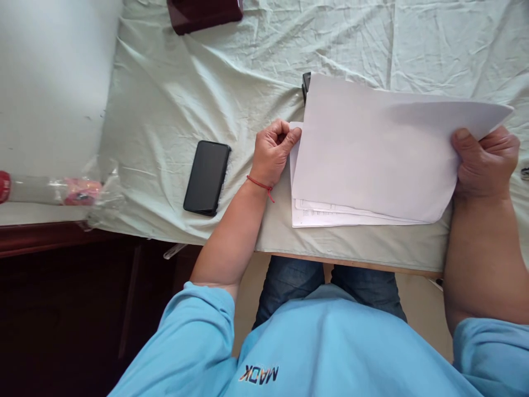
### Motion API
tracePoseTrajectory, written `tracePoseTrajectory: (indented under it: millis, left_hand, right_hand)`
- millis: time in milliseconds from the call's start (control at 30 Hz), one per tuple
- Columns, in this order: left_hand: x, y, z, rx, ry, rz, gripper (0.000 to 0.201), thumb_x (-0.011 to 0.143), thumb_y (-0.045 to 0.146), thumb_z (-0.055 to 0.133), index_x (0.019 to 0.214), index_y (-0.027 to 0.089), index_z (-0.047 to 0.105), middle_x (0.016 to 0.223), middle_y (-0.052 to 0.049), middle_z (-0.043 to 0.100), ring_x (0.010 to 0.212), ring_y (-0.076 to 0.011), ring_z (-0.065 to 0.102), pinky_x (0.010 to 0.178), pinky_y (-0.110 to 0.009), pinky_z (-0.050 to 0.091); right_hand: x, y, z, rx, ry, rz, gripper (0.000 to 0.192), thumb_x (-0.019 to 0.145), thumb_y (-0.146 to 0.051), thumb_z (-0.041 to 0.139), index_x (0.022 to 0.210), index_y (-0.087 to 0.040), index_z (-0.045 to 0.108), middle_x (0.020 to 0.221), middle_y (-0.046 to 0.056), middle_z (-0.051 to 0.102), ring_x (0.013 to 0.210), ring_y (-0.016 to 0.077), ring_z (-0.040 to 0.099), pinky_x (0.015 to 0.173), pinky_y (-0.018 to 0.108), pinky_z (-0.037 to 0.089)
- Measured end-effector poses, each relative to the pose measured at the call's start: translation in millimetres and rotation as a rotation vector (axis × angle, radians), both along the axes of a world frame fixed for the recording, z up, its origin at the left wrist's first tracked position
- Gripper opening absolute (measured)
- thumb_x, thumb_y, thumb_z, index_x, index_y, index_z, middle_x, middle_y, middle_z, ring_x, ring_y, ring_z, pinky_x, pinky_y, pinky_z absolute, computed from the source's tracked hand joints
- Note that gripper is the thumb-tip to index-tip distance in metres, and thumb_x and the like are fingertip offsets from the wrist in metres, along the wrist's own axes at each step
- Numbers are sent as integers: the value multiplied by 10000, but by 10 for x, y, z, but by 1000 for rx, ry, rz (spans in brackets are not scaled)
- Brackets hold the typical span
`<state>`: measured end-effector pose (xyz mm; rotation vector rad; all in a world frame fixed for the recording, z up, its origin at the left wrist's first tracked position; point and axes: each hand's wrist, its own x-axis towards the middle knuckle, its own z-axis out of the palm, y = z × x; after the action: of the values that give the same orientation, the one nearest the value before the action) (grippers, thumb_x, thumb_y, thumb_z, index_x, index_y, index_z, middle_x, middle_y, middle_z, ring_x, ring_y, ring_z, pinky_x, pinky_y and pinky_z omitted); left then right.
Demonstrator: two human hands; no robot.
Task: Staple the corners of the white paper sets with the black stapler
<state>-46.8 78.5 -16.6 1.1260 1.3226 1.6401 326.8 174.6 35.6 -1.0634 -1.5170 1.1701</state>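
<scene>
while lifted, sheet (pixel 372 154) | pinched between both hands' fingers (pixel 467 138)

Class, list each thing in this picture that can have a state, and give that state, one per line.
top sheet: lifted, curved, held at both ends
paper stack: flat on the cloth, under the sheet
phone: screen dark, lying flat
tablecloth: wrinkled
left hand: pinching the sheet's edge
right hand: gripping the sheet

Sheets of paper (pixel 372 160): white, matt, smooth. Tablecloth (pixel 198 77): pale green cloth, matt, heavily creased. Phone (pixel 207 177): black, glossy. Box (pixel 202 14): dark, polished finish. Wrapped roll (pixel 49 189): clear, shiny plastic film.
</scene>
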Motion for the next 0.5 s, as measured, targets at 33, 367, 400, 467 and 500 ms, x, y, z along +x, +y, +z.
tracePoseTrajectory:
  millis: [33, 367, 400, 467, 500]
  left_hand:
    - [1, 8, -11, 2, -5, 10, 525, 873, 636, 870, 755, 216, 578, 745, 6, 529, 871, -172, 689, 740, -311, 580]
    - [-18, 40, -109, 64, 13, 107, 595, 805, 684, 917, 1181, 306, 654, 898, 14, 557, 991, -184, 721, 867, -332, 588]
    - [-14, 35, -107, 60, 16, 108, 583, 811, 686, 913, 1171, 308, 654, 896, 14, 563, 983, -186, 723, 867, -337, 588]
    - [-8, 31, -98, 53, 24, 93, 527, 825, 679, 909, 1095, 294, 672, 865, 11, 576, 964, -195, 726, 862, -346, 587]
    - [-7, 31, -91, 51, 31, 77, 498, 832, 669, 911, 1048, 281, 686, 850, 6, 587, 959, -200, 728, 860, -348, 586]
  right_hand:
    - [-3, 5, -3, 4, 2, -11, 348, 850, -394, 747, 1136, -203, 700, 1181, 28, 638, 997, 131, 634, 1049, 363, 461]
    - [-23, 35, 5, 48, -21, -46, 353, 849, -409, 745, 1131, -208, 674, 1136, 34, 624, 988, 128, 610, 996, 346, 448]
    - [-24, 32, 12, 49, -26, -36, 355, 854, -419, 738, 1134, -211, 671, 1141, 35, 621, 993, 132, 607, 1000, 357, 446]
    - [-21, 27, 20, 50, -41, -20, 357, 864, -433, 725, 1144, -219, 670, 1144, 34, 617, 993, 135, 601, 997, 358, 445]
    - [-16, 27, 19, 50, -50, -20, 351, 865, -437, 724, 1139, -222, 675, 1130, 32, 617, 979, 130, 599, 986, 347, 448]
